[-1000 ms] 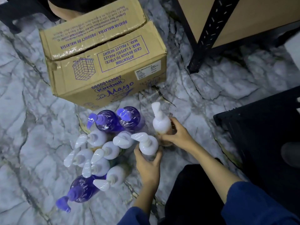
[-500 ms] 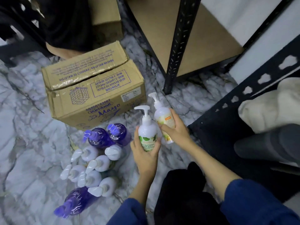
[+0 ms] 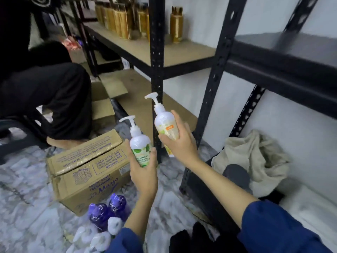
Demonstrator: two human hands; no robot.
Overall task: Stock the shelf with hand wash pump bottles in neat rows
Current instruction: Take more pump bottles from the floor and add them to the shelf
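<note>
Left hand point(image 3: 144, 172) grips green-label bottle point(image 3: 140, 145), right hand point(image 3: 179, 141) grips orange-label bottle point(image 3: 165, 125); both near-upright before the shelf post point(image 3: 156, 70), nozzles pointing left.

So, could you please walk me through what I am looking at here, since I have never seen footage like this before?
There is no machine here: a person wears one wide-angle camera on the head, looking forward and down, so you see their own two arms in blue sleeves. The left hand grips a white pump bottle with a green leaf label. The right hand grips a second pump bottle with an orange and yellow label. Both are held upright in the air, apart from each other. On the marble floor stands a cardboard box, and in front of it a cluster of purple bottles and white bottles. Ahead is black metal shelving; golden containers stand on an upper board. Another person in dark clothes crouches at the left.
</note>
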